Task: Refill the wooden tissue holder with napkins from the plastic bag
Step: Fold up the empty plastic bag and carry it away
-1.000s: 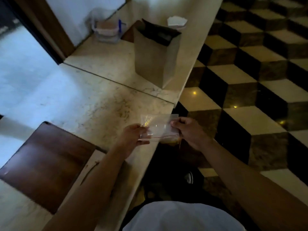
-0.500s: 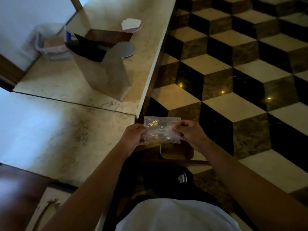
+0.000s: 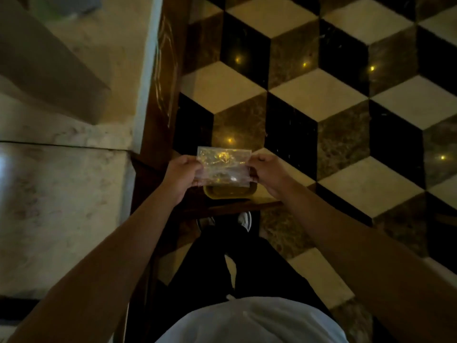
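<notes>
A small clear plastic bag (image 3: 223, 167), flat and crinkled, hangs stretched between both hands in front of my body, off the counter's edge and over the floor. My left hand (image 3: 181, 175) pinches its left side and my right hand (image 3: 268, 173) pinches its right side. No napkins show inside it. Directly below the bag lies a yellowish rimmed container (image 3: 230, 193) on a low dark wooden ledge. The wooden tissue holder is out of view.
The marble counter (image 3: 61, 194) fills the left side, with a paper bag's lower part (image 3: 49, 78) standing on it at the top left. A cube-patterned tiled floor (image 3: 346, 120) spreads to the right. My shoes (image 3: 244, 220) show below the ledge.
My view has swung right and down, away from the counter. The bag, held in both hands throughout, has moved off the counter's edge to above the yellowish container.
</notes>
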Demonstrator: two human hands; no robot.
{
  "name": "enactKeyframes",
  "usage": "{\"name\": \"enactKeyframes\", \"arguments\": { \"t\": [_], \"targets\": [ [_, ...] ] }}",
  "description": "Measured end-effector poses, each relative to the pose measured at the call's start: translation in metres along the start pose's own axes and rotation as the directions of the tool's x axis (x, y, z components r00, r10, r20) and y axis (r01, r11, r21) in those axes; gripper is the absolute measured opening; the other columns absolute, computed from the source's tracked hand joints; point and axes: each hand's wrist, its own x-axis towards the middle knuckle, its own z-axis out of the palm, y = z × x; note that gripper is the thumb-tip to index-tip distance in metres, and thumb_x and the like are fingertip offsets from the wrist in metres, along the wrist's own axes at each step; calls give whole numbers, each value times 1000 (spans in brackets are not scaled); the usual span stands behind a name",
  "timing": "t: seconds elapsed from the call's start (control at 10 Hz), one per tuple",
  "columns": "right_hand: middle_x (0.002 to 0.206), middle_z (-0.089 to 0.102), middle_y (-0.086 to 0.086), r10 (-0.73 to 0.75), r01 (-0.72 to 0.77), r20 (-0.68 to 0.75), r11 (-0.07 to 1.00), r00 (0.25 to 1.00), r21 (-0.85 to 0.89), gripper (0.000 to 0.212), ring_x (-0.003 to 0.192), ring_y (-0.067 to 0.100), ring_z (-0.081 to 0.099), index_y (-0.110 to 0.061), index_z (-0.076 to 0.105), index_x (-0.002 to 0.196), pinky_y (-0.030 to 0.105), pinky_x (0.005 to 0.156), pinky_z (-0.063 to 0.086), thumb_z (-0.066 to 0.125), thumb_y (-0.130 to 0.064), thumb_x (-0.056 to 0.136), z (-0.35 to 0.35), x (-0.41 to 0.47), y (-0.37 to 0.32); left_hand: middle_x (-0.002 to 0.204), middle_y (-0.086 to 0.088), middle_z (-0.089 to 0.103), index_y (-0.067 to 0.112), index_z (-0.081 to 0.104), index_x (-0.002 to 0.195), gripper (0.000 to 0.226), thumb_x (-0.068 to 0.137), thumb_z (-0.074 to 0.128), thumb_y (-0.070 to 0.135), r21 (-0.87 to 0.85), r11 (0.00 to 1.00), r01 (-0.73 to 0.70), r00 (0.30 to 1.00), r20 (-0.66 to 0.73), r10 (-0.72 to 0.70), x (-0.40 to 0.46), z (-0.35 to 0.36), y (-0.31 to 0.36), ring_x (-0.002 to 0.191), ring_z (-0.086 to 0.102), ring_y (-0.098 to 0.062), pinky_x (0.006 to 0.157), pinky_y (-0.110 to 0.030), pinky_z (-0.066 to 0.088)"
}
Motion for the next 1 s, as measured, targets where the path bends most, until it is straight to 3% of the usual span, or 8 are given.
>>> {"name": "enactKeyframes", "arguments": {
  "t": [0.3,0.4,0.5,0.6,0.7,0.8,0.9,1.0],
  "targets": [
    [72,57,22,99,-106,-39,959,994,-265,27,66,29,53,0,62,71,40,62,43,53,-9,95,-2,127,77,112,-11,70,9,61,124,34,100,56,32,60,983,173,985,-2,-174,129,57,-73,89,72,-25,83,-42,61],
    [74,67,15,136,-148,-64,947,989,-286,23,70,27,63,1,69,78,39,68,51,57,-13,92,6,193,115,116,-13,71,15,62,122,38,99,51,43,95,971,218,976,-9,-218,195,73,-116,101,71,-32,93,-50,58],
    [75,68,9,185,-195,-63,942,981,-272,16,63,22,63,-6,68,80,32,59,52,58,-11,91,13,227,132,114,-12,72,20,65,110,34,99,47,47,105,971,213,977,-20,-212,229,80,-137,102,70,-32,97,-51,55],
    [78,63,10,289,-293,-58,914,956,-281,8,64,23,59,-10,64,84,35,62,52,62,-13,91,28,285,169,96,-4,72,22,65,93,29,101,47,44,63,973,220,975,-35,-219,287,95,-172,83,69,-24,79,-38,57],
    [79,59,11,350,-349,-47,896,936,-277,10,74,27,58,-8,62,82,43,72,50,63,-13,91,38,323,200,93,-3,70,16,67,103,32,100,48,42,53,968,244,969,-56,-241,327,103,-195,75,67,-21,67,-30,51],
    [101,68,15,354,-347,-44,876,934,-335,20,93,29,68,-2,66,109,43,84,58,58,-14,94,43,372,241,103,-6,71,14,63,122,41,99,48,45,101,953,286,957,-74,-279,382,116,-228,82,69,-23,70,-30,52],
    [114,68,20,347,-337,-41,866,937,-371,21,98,30,69,-4,65,113,41,86,59,54,-13,97,46,401,264,118,-11,68,12,56,133,45,98,51,40,167,941,293,955,-93,-281,413,129,-248,101,67,-31,85,-38,55],
    [137,59,22,362,-310,22,826,932,-470,32,122,34,59,1,58,130,24,89,48,44,-11,104,58,435,287,122,-15,65,6,54,136,44,96,56,24,253,912,323,946,-93,-310,451,139,-278,109,65,-37,90,-44,56]
  ]
}}
